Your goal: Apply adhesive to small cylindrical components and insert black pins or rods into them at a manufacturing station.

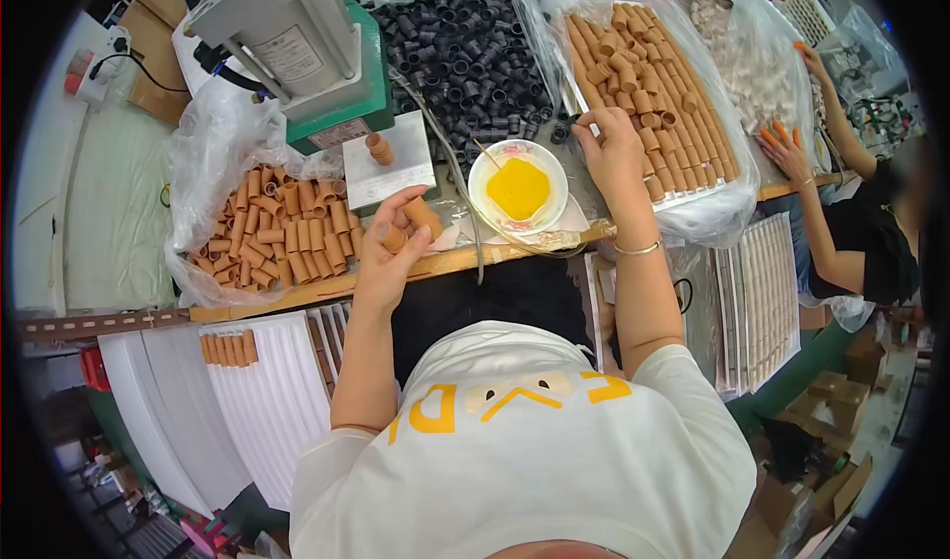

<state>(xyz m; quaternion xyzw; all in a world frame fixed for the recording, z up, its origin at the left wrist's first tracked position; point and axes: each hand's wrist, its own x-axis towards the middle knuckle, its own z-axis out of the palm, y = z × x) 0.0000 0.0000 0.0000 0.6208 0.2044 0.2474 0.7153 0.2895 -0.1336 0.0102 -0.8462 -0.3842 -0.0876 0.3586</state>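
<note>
My left hand [384, 257] is closed around a short terracotta-brown tube [423, 219], with a second brown tube [392, 237] in the same grip. Beyond it, a ringed brown tube [379, 149] stands upright on the metal plate [406, 175] of a press [341, 129]. At the right end of the heap of black plastic sleeves [460, 59], my right hand [612, 148] pinches a small black sleeve [561, 132] at its fingertips. Between my hands sits a patterned white bowl [556, 188] of yellow liquid [518, 189], with a thin stick leaning in it.
Loose brown tubes [287, 228] fill a plastic-lined area at left. A tray of brown tubes [658, 99] in rows lies at right. Below the wooden table edge [524, 250] is a white ribbed tray [272, 391] holding several tubes. A co-worker's hands [789, 153] work at far right.
</note>
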